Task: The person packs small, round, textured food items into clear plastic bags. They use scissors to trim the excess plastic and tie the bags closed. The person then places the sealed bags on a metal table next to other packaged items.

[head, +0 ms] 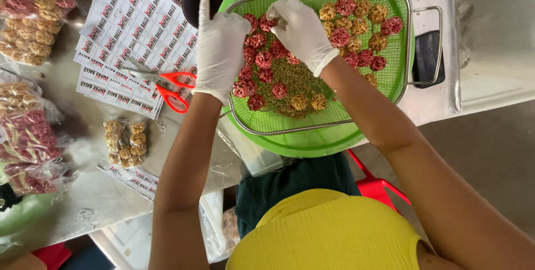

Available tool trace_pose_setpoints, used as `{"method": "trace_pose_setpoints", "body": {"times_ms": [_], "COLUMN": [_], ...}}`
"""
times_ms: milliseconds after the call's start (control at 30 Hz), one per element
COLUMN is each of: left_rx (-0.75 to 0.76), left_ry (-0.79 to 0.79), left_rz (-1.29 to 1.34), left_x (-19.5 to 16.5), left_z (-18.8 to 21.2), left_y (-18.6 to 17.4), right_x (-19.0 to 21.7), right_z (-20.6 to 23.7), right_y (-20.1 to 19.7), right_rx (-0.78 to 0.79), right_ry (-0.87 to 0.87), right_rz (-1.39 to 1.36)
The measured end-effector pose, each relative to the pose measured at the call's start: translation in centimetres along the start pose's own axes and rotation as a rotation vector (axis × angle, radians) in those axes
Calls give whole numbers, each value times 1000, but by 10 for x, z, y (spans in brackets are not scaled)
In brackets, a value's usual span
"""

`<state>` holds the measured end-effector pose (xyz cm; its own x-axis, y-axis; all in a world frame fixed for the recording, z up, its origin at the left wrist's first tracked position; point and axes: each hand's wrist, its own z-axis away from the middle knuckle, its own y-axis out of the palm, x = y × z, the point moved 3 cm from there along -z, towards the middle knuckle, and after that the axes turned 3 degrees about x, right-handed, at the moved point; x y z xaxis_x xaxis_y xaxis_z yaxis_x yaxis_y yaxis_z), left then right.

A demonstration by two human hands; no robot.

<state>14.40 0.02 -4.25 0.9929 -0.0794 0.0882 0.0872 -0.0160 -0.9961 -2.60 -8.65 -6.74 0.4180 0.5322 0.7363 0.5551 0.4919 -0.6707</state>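
Note:
A wire mesh basket [409, 2] sits inside a round green plastic sieve [312, 142]. It holds several red balls [264, 59] and golden crispy balls [378, 41] over a layer of crumbs. My right hand [301, 31], in a white glove, reaches into the basket's upper left part and pinches a red ball [266, 23] with its fingertips. My left hand [219, 47], also gloved, lies over the basket's left rim, back up, with one finger pointing away. What is under its palm is hidden.
Red-handled scissors [170, 87] lie on sheets of printed labels [134, 30]. Left of them are clear bags of packed balls [28, 130] and a small filled packet [125, 143]. A dark cup [192, 0] stands beyond my left hand, a black phone [428, 58] right of the basket.

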Motion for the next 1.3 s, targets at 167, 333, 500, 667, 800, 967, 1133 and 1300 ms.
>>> {"method": "trace_pose_setpoints", "body": {"times_ms": [167, 333, 500, 667, 800, 967, 1133, 1300], "left_rx": [62, 94, 37, 13, -23, -70, 147, -110], "left_ry": [55, 55, 40, 44, 13, 4, -23, -21], "left_rz": [5, -304, 0, -37, -161, -88, 231, 459], "left_x": [12, 0, -1, -18, -30, -30, -23, -13], "left_z": [8, 5, 21, 34, 29, 29, 46, 65], "left_y": [-11, -8, -8, -5, 0, -12, -24, -38], "right_x": [21, 19, 24, 35, 35, 22, 16, 10], "right_z": [2, -9, 5, 29, 35, 36, 57, 64], "right_y": [-6, 17, 6, 8, 18, 3, -23, -7], "right_rx": [17, 258, 192, 259, 176, 213, 282, 355], "right_ry": [-335, -235, -277, -286, -294, -224, -99, -81], "right_rz": [328, 453, 329, 526, 557, 379, 477, 357]}}
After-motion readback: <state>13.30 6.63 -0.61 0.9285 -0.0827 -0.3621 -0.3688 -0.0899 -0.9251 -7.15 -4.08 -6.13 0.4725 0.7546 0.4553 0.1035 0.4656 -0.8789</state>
